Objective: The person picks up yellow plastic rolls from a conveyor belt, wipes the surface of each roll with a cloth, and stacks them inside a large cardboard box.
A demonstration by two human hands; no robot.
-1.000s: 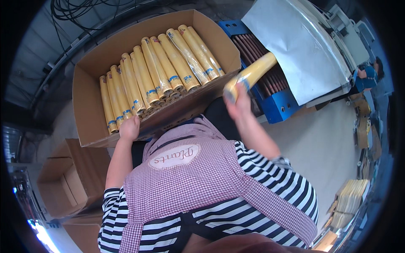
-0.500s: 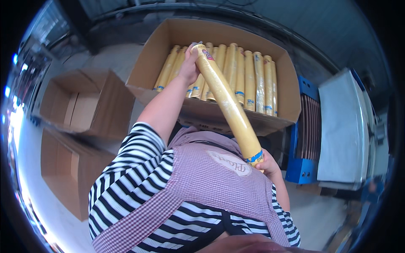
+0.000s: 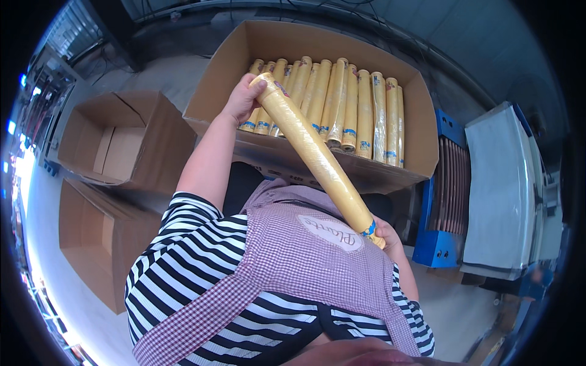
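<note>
A long yellow roll (image 3: 317, 160), wrapped in clear film with a blue band near its lower end, slants across in front of my apron. At its upper end, my left hand (image 3: 246, 97) grips the rim, fingers closed round it. The lower end rests in my right hand (image 3: 386, 233), whose fingers are partly hidden behind it. Beyond the roll stands a large open cardboard box (image 3: 421, 134). Several similar yellow rolls (image 3: 364, 116) stand side by side in it, leaning slightly. The held roll's upper part overlaps the box's near edge in the view.
Two open cardboard boxes (image 3: 160, 137) stand on the floor to the left. To the right are a blue frame with brown slats (image 3: 450, 183) and a white-topped unit (image 3: 497, 192). Cables (image 3: 293, 11) run along the back wall.
The held roll's upper end has swung left and slightly down with my left hand, so its slant is flatter. My right hand has stayed nearly in place. Both hands still hold it.
</note>
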